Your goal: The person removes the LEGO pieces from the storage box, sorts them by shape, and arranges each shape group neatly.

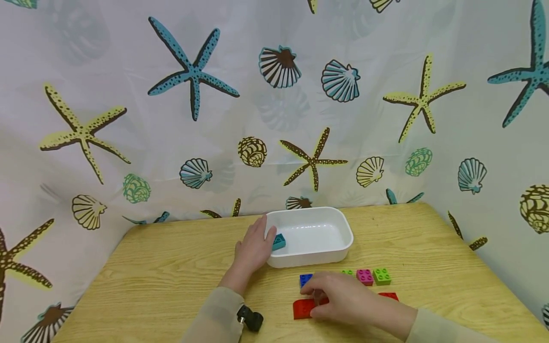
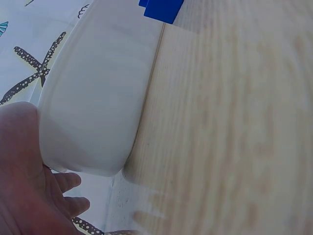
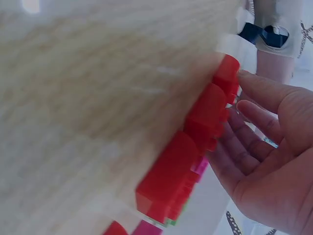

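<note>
At the left end of the white plastic tub [image 1: 306,259], my left hand [image 1: 254,245] rests with straight fingers along the outside and its thumb at the rim. In the left wrist view, the left thumb [image 2: 19,132] lies against the tub wall [image 2: 98,93]. A teal toy brick [image 1: 279,241] lies inside the tub, beside that thumb. My right hand [image 1: 343,296] pinches the leftmost red toy brick [image 1: 302,308] between thumb and index finger, low over the table. In the right wrist view, more red bricks [image 3: 168,178] stand in a row beside this hand [image 3: 274,147].
Behind the red row are a blue brick [image 1: 305,280], a pink brick [image 1: 364,277] and a lime green brick [image 1: 381,276]; another green one [image 1: 347,272] is partly hidden. A black device [image 1: 250,319] sits at my left wrist. A patterned curtain [image 1: 240,109] encloses the wooden table [image 1: 171,276].
</note>
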